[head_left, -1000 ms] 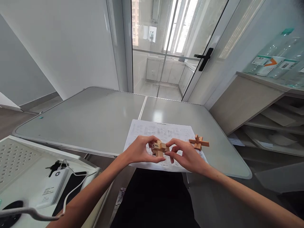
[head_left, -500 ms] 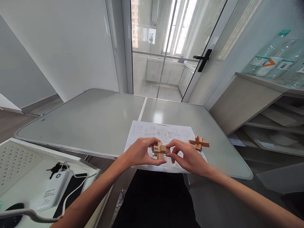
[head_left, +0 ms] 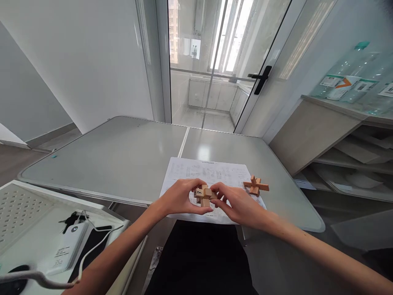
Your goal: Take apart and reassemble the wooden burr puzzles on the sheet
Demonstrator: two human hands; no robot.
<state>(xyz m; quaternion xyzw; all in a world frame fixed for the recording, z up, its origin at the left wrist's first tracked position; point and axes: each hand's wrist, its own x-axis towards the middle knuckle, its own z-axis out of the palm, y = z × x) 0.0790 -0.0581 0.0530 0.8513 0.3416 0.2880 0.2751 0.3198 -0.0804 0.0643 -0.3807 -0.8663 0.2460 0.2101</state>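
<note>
Interlocking wd. burr puzzle [head_left: 203, 192], pale, 1 unit, one block marked "3"; held in both hands over near part of printed sheet [head_left: 211, 169].
L. hand [head_left: 181, 197]: thumb below, fingers above, gripping puzzle's L. side. R. hand [head_left: 238, 201]: thumb & fingertips pinching block end at puzzle's R. side. 2nd wd. puzzle [head_left: 255, 186], darker, cross-shaped w/ arms sticking out, at sheet's R. edge, near R. hand. Sheet: wht., b/w diagrams, text too small to read, on gry. table [head_left: 132, 151] w/ centre seam. Lower L., wht. stand [head_left: 23, 209] w/ perforated panel: keys [head_left: 73, 219], wht. power bank [head_left: 69, 248], wht. cable [head_left: 80, 266]. Upper R.: clr. plastic bottles [head_left: 340, 84] w/ labels, atop shelf unit [head_left: 325, 127].
</note>
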